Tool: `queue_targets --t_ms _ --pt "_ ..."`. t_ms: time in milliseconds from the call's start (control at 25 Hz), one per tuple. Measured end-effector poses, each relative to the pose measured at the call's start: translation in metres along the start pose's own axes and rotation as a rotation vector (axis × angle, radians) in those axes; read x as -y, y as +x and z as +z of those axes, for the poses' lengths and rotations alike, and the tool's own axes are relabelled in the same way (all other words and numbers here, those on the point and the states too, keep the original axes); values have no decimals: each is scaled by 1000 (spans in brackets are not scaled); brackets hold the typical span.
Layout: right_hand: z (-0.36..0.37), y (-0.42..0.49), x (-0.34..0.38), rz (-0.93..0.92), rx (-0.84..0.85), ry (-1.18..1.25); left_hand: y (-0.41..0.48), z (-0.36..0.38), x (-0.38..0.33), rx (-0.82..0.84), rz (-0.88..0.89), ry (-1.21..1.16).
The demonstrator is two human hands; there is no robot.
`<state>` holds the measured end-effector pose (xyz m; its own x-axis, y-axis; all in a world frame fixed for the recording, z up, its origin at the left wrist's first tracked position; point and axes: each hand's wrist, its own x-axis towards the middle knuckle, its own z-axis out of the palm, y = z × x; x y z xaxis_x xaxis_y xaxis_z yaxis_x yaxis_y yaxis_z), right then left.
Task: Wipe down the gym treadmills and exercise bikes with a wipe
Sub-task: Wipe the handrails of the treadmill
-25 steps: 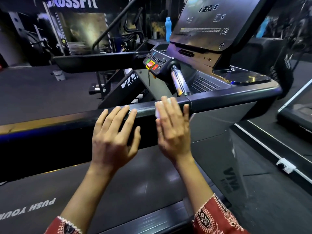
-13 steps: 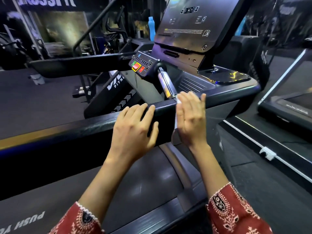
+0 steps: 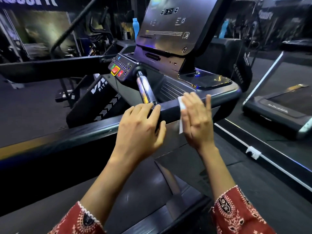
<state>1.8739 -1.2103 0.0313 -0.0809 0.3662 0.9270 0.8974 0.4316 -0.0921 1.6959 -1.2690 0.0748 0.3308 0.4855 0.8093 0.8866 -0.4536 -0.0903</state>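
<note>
The right hand (image 3: pixel 196 122), fingers straight, presses the thin white wipe (image 3: pixel 181 103) against the black treadmill handrail (image 3: pixel 170 112). Unpinched, the wipe may slip and drop. The left hand (image 3: pixel 143 127) rests open alongside.

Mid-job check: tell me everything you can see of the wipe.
The wipe is a small, thin white sheet, soft like tissue or cloth. Most is hidden under the right hand, which presses it flat against the treadmill's dark handrail. Only its left edge shows: a corner on the rail's top and a narrow strip hanging down its front face. It lies draped over the rail, not balled up. Dampness cannot be told. The left hand rests nearby, apart from it.
</note>
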Motion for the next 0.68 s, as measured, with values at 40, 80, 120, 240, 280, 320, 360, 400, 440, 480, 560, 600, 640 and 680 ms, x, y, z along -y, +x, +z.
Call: queue_targets --t_ms 40,80,120,240,280,320,360,400,440,480,560,600,640,680 --pt "1 2 -8 104 -28 2 5 6 -7 -9 -4 5" --pt "4 2 -12 106 -34 -2 10 13 -14 -13 -13 11" --pt "7 0 -17 -4 -16 9 16 20 -21 -11 -25 19" --pt "2 8 -64 -294 39 22 33 40 -41 0 -58 57" --pt "1 12 -84 -190 20 24 37 46 -47 -1 -68 76" --pt "1 15 -95 -53 -9 34 40 49 -52 -5 -77 95" --pt "2 16 -99 31 -27 44 43 53 -58 -9 -85 114" --pt "4 14 -100 13 -25 56 46 58 -65 -14 -89 128" --pt "4 11 -99 -89 -11 72 50 64 -72 -22 -88 134" --pt "3 7 -102 -210 9 84 54 69 -79 -31 -85 133" --pt "0 9 -127 -294 -8 89 58 81 -93 -59 -76 136" --pt "2 9 -141 -181 -51 90 59 86 -98 -73 -71 143" --pt "4 7 -149 -28 -99 110 58 90 -102 -83 -63 150" --pt "7 4 -150 69 -133 125 57 94 -105 -89 -52 154"
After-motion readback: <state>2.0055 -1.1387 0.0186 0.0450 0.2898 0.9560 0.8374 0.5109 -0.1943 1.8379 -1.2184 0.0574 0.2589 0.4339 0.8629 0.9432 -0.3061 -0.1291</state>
